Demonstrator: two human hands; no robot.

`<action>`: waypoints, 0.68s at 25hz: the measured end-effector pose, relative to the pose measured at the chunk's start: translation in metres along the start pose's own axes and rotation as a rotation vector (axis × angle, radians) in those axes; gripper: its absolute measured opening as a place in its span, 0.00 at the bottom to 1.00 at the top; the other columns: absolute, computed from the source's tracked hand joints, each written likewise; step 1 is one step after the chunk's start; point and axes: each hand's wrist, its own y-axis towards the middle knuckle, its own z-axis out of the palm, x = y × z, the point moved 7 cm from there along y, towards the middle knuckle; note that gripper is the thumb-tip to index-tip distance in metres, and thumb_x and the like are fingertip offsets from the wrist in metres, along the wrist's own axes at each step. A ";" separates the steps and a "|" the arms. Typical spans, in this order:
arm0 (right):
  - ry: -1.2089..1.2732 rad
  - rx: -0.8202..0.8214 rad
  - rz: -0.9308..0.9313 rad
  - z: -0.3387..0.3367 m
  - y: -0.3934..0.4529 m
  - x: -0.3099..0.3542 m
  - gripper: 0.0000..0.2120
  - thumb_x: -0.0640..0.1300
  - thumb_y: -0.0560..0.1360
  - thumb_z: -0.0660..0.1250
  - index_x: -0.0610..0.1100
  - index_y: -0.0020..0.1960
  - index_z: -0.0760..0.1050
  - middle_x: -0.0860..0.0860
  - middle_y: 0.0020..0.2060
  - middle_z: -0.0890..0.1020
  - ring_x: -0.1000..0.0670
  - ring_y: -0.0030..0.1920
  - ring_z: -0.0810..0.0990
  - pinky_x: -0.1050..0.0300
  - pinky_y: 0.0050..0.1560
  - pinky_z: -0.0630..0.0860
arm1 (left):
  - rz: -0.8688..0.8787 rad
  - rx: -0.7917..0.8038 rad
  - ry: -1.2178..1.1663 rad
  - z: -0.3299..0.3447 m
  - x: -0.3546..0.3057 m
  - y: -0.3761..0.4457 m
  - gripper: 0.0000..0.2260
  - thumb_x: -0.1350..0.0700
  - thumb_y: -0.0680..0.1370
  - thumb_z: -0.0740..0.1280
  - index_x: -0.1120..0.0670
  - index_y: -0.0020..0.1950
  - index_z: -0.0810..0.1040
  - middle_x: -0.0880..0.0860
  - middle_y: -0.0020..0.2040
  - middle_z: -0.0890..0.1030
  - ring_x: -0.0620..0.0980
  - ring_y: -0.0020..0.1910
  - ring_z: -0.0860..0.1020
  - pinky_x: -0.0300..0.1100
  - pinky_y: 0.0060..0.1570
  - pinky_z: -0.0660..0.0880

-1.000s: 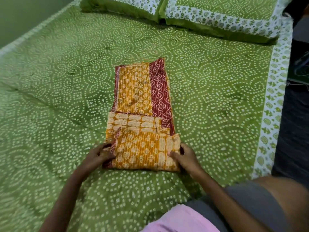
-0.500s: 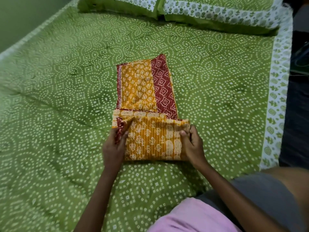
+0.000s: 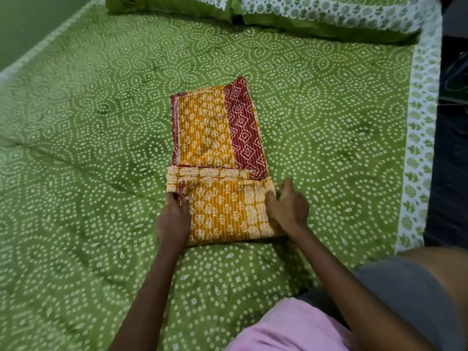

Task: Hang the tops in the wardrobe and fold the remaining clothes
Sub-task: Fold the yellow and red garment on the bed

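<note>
Both hands, left hand [image 3: 173, 219] and right hand [image 3: 288, 207], are carrying the near end of the folded garment [image 3: 217, 158] further up the bed [image 3: 76, 148], fingers pinching its sides, shortening the stack toward a finished fold.

One head-worn wide-angle view looks forward and down, close over the bed [image 3: 76, 173].
</note>
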 end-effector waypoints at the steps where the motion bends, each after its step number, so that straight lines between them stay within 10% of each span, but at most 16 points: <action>1: 0.037 -0.069 -0.024 -0.011 -0.001 0.009 0.16 0.47 0.78 0.63 0.40 0.62 0.67 0.49 0.39 0.76 0.51 0.37 0.73 0.60 0.32 0.68 | -0.025 -0.003 -0.029 0.000 0.003 0.000 0.22 0.50 0.82 0.56 0.62 0.70 0.62 0.66 0.54 0.78 0.64 0.53 0.76 0.51 0.49 0.71; 5: 0.066 -0.159 -0.420 0.001 -0.028 0.051 0.14 0.42 0.78 0.59 0.39 0.62 0.71 0.42 0.57 0.77 0.45 0.54 0.76 0.45 0.54 0.78 | -0.007 -0.100 -0.049 -0.009 -0.004 -0.007 0.21 0.53 0.81 0.59 0.64 0.69 0.63 0.65 0.57 0.77 0.64 0.54 0.76 0.52 0.50 0.71; 7: -0.100 0.184 -0.543 0.046 -0.047 0.060 0.23 0.49 0.82 0.50 0.41 0.74 0.59 0.43 0.73 0.62 0.42 0.73 0.59 0.44 0.73 0.54 | 0.220 -0.165 0.044 -0.010 -0.027 -0.013 0.20 0.55 0.81 0.59 0.62 0.70 0.63 0.63 0.65 0.72 0.62 0.63 0.71 0.53 0.63 0.64; 10: -0.383 0.429 -0.640 0.087 -0.055 0.051 0.29 0.59 0.78 0.34 0.47 0.74 0.35 0.51 0.74 0.38 0.51 0.74 0.34 0.51 0.71 0.30 | 0.732 0.174 0.337 0.035 -0.048 -0.033 0.26 0.43 0.82 0.43 0.54 0.77 0.51 0.55 0.77 0.53 0.54 0.76 0.50 0.44 0.73 0.39; 17: -0.416 0.384 -0.645 0.096 -0.011 0.045 0.36 0.68 0.74 0.39 0.53 0.76 0.39 0.56 0.75 0.40 0.56 0.74 0.35 0.53 0.70 0.30 | 0.692 0.300 0.493 0.058 -0.026 -0.003 0.35 0.31 0.74 0.36 0.48 0.76 0.43 0.49 0.77 0.44 0.48 0.76 0.41 0.42 0.70 0.31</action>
